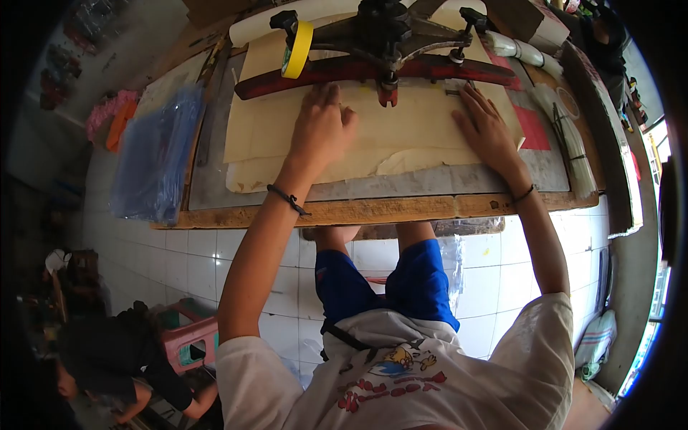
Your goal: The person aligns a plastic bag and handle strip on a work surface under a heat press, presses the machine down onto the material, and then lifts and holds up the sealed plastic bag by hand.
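My left hand lies on tan paper sheets, thumb apart and fingertips close to the red bar. Further right, my right hand rests with fingers stretched out near the sheets' right side. Both hands are open and hold nothing that I can see. The sheets have worn, torn front edges. Just beyond my fingertips a long red bar crosses above them, attached to a dark metal frame with black knobs. A roll of yellow tape hangs at the frame's left knob.
Clear plastic sleeves overhang the table's left corner. Bundles of white strips lie at the right, beside a long upright board. A wooden edge runs along the table's front. Another person bends near a pink stool at lower left.
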Tool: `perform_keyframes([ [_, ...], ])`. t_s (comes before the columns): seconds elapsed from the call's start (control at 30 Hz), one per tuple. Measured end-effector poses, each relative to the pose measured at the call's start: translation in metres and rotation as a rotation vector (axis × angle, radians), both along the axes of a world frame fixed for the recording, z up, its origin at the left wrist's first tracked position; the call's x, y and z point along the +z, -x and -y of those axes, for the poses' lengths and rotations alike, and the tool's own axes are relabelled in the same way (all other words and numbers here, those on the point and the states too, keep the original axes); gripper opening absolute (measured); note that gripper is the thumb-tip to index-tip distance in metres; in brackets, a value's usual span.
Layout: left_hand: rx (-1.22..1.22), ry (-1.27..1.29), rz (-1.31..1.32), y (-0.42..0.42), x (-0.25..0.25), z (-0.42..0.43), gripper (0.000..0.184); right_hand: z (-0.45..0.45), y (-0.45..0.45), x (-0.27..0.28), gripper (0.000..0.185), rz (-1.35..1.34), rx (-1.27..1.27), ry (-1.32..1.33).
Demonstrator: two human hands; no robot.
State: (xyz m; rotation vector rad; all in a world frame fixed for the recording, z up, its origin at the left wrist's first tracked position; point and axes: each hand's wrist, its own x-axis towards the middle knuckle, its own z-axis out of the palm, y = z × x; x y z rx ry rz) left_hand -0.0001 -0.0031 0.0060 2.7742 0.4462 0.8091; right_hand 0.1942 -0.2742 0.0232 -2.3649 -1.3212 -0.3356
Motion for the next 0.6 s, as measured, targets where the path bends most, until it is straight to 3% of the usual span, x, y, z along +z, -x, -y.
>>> perform_keyframes([
  [0.27, -0.016, 0.006, -0.006, 0.001, 0.004, 0.000, 0.055, 0.001, 0.003, -0.001, 0.076, 0.015, -0.008, 0.032],
  [0.6, -0.095, -0.159, 0.013, -0.001, -0.007, -0.015, 0.049, -0.001, 0.002, -0.010, 0.085, 0.045, -0.056, 0.068],
])
